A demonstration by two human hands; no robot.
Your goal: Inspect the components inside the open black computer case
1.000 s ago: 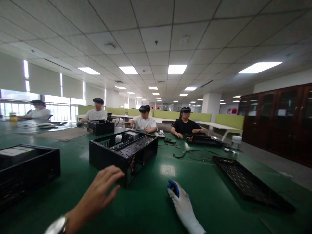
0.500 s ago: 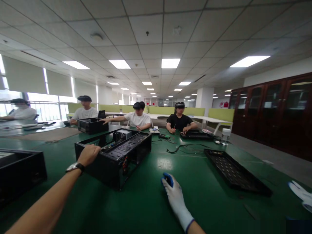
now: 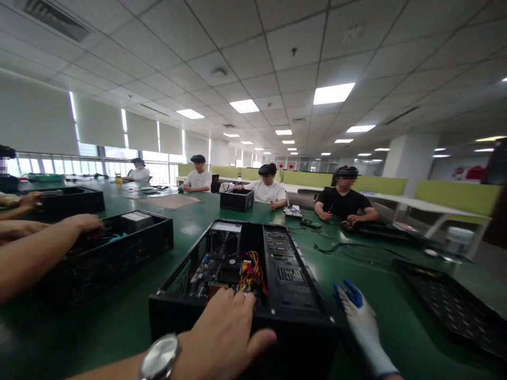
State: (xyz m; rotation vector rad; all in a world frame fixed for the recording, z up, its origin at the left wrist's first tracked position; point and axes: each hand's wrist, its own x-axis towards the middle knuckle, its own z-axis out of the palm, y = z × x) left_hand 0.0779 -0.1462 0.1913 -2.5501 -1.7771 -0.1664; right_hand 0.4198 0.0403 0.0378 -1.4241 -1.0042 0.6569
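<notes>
On the green worktop (image 3: 119, 322), the open computer case (image 3: 253, 279) now sits right in front of the person — drawn closer than a moment ago. The left hand (image 3: 225, 338) grips its near edge, fingers curled; right of the case, the gloved right hand (image 3: 358, 322) rests flat, holding nothing.

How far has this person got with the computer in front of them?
Done: the black computer case is open, with its fan and coloured wires exposed, and a flat black panel lies on the green table to the right. In hand: the bare left hand grips the near edge of the case; the gloved right hand rests beside it, holding nothing. Left: the parts inside all appear in place.
</notes>
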